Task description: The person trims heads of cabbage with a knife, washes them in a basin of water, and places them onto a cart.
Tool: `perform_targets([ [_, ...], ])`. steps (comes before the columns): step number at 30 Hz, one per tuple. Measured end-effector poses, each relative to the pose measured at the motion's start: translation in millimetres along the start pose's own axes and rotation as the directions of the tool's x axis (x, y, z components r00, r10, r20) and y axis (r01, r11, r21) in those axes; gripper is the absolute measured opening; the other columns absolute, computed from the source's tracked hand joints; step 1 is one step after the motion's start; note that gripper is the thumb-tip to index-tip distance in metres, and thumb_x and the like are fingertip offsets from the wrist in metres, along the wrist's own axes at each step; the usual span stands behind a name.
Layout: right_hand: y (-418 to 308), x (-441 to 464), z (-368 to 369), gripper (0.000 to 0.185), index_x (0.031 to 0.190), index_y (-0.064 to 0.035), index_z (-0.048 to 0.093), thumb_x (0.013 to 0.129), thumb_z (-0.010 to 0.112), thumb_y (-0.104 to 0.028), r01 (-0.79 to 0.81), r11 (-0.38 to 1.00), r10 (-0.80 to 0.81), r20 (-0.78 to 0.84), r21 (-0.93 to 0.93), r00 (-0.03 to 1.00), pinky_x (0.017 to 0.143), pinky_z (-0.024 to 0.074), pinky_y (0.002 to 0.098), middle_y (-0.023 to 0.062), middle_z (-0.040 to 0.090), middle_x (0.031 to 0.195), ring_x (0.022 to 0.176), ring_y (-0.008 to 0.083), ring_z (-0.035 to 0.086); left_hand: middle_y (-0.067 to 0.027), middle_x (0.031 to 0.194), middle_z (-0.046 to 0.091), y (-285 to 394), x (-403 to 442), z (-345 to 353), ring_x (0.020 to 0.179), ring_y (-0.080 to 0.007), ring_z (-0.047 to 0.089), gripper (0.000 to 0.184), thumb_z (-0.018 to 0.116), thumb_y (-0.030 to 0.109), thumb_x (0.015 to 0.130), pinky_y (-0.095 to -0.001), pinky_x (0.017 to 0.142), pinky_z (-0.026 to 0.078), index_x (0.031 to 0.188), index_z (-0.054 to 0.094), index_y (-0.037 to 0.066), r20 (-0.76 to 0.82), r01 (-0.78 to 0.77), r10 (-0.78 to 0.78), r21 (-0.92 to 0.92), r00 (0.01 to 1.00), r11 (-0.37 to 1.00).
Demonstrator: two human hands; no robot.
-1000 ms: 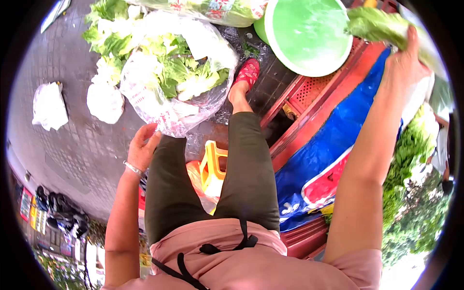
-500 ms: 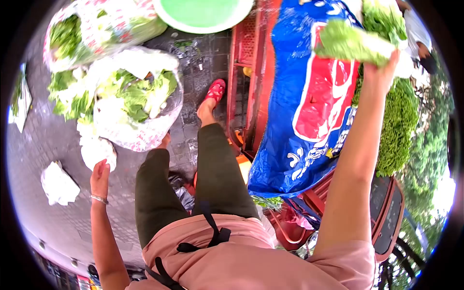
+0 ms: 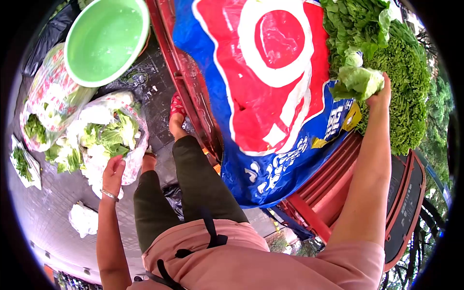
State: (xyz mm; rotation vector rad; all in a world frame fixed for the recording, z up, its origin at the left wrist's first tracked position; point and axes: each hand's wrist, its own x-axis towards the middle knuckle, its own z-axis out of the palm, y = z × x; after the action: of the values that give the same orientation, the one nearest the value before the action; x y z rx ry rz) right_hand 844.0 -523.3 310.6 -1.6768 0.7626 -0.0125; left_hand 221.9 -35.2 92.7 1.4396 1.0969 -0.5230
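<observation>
My right hand [image 3: 380, 93] grips a head of lettuce [image 3: 358, 82] at its stem end. The lettuce is at the right edge of a blue and red printed sheet [image 3: 227, 183], just below a pile of leafy lettuce [image 3: 355, 21]. Bunches of finer green leaves [image 3: 401, 92] lie right beside this hand. My left hand [image 3: 114, 176], with a bracelet at the wrist, hangs over the ground with loosely bent fingers and nothing visible in them. It overlaps the edge of a patterned plastic bag [image 3: 140, 166] of lettuce leaves [image 3: 113, 133]; whether it touches the bag I cannot tell.
A green basin [image 3: 106, 41] stands at the upper left beside a second patterned bag [image 3: 58, 101]. A white bundle [image 3: 83, 220] and greens on a white wrapper [image 3: 23, 162] lie on the paving. The red metal cart [image 3: 193, 92] carries the sheet and greens.
My right hand has brought the lettuce from over the blue sheet to beside the leafy pile. The view has turned, showing more of the basin. My left hand now overlaps the bag's edge.
</observation>
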Motion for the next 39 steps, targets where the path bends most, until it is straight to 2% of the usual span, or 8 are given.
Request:
perform_targets([
  [12,31,130,9,0.035,0.11,-0.0054,0.063,0.09,0.057,-0.033,0.15,0.877,-0.143,0.05,-0.457,0.989,0.079,0.0547,0.0416,0.0123,0.065,0.113,0.102,0.0261,0.062,-0.0047,0.099,0.065,22,6,35,0.092,-0.0123,0.06,0.032,0.062,0.019,0.091,-0.0265,0.082,0.049,0.12,0.059,0.006,0.021,0.042,-0.042,0.001,0.999,0.999],
  [17,1,97,-54,0.026,0.108,-0.0015,0.066,0.092,0.056,-0.02,0.147,-0.765,-0.462,0.694,-0.627,0.553,0.08,0.0554,0.0333,0.0132,0.064,0.117,0.106,0.0213,0.062,-0.0089,0.094,0.068,-23,-3,29,0.09,-0.0159,0.063,0.032,0.063,0.023,0.089,-0.0305,0.08,0.051,0.116,0.06,0.006,-0.06,0.066,-0.067,-0.013,0.996,0.998],
  [18,5,67,-49,0.025,0.108,-0.0007,0.066,0.093,0.055,-0.017,0.171,-0.738,-0.555,0.732,-0.652,0.396,0.081,0.0555,0.0316,0.0134,0.064,0.118,0.107,0.0203,0.062,-0.0093,0.094,0.068,-33,-7,26,0.091,-0.0165,0.063,0.033,0.064,0.024,0.088,-0.0307,0.081,0.05,0.115,0.06,0.005,-0.073,0.079,-0.079,-0.004,0.994,0.997],
  [20,73,-133,64,0.028,0.1,-0.0019,0.069,0.095,0.053,-0.024,0.732,0.308,-0.839,0.19,-0.608,0.51,0.073,0.0535,0.0281,0.0104,0.067,0.102,0.085,0.0169,0.064,-0.011,0.094,0.068,-48,-16,18,0.091,-0.0194,0.064,0.034,0.064,0.027,0.087,-0.0315,0.082,0.05,0.114,0.061,0.006,-0.104,0.138,-0.143,-0.053,0.984,0.989],
  [21,95,-185,83,0.027,0.099,-0.0012,0.068,0.096,0.051,-0.022,0.716,0.078,-0.806,0.379,-0.694,0.455,0.073,0.0514,0.027,0.0093,0.066,0.098,0.081,0.0164,0.062,-0.0099,0.095,0.068,-69,-18,13,0.091,-0.017,0.063,0.033,0.064,0.026,0.088,-0.0298,0.082,0.049,0.114,0.062,0.005,-0.129,0.159,-0.167,-0.071,0.977,0.985],
  [25,265,-373,187,0.013,0.099,0.0004,0.066,0.09,0.058,-0.005,0.761,0.597,-0.204,0.869,-0.254,0.45,0.074,0.0499,0.0258,0.008,0.066,0.095,0.084,0.0132,0.061,-0.0125,0.097,0.068,-151,-21,0,0.092,-0.0211,0.063,0.034,0.063,0.029,0.088,-0.0315,0.084,0.049,0.113,0.063,0.005,-0.206,0.226,-0.254,-0.15,0.945,0.963],
  [30,496,-481,279,0.023,0.113,-0.0041,0.064,0.092,0.058,-0.012,0.878,0.477,0.421,0.886,-0.033,-0.195,0.081,0.0486,0.0291,0.0123,0.067,0.101,0.091,0.0208,0.065,-0.0143,0.098,0.068,-220,-16,-22,0.092,-0.0238,0.065,0.037,0.063,0.032,0.086,-0.0341,0.084,0.049,0.111,0.063,0.005,-0.336,0.165,-0.244,-0.248,0.91,0.955],
  [39,732,-497,343,0.034,0.119,-0.0114,0.063,0.09,0.046,-0.018,1.0,0.007,0.492,0.87,0.022,-0.023,0.089,0.0481,0.0436,0.0221,0.064,0.108,0.099,0.0385,0.062,0.0006,0.089,0.061,-229,26,23,0.081,-0.0064,0.053,0.019,0.059,0.008,0.093,-0.0222,0.075,0.046,0.112,0.06,0.003,-0.382,-0.138,-0.316,-0.799,0.869,0.585],
])
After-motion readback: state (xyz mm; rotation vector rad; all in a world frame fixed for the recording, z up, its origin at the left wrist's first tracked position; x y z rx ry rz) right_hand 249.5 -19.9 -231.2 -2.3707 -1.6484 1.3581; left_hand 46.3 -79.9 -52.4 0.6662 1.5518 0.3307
